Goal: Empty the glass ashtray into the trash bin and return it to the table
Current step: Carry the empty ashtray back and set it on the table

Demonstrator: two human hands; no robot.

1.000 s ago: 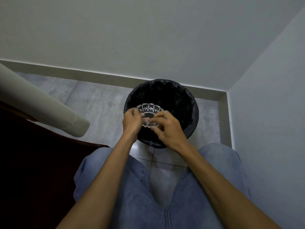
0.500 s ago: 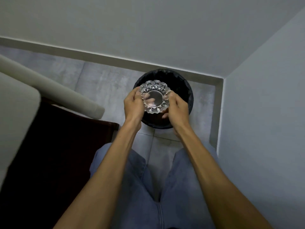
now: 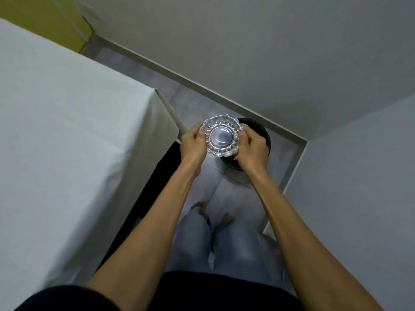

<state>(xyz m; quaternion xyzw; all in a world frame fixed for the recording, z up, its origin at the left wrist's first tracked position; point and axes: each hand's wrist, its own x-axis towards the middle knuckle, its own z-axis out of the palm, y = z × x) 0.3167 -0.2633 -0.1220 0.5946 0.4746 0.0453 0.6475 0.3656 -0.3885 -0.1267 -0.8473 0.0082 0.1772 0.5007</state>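
Both hands, left hand [image 3: 193, 142] and right hand [image 3: 253, 149], grip closed on glass ashtray [image 3: 222, 135] rim, upright; trash bin [image 3: 265, 135] below-right, white-clothed bench [image 3: 74, 131] just left.

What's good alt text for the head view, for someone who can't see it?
Both hands, left hand and right hand, hold an empty-looking glass ashtray upright above a black trash bin in a corner of the room. A table draped in white cloth stands to the left.
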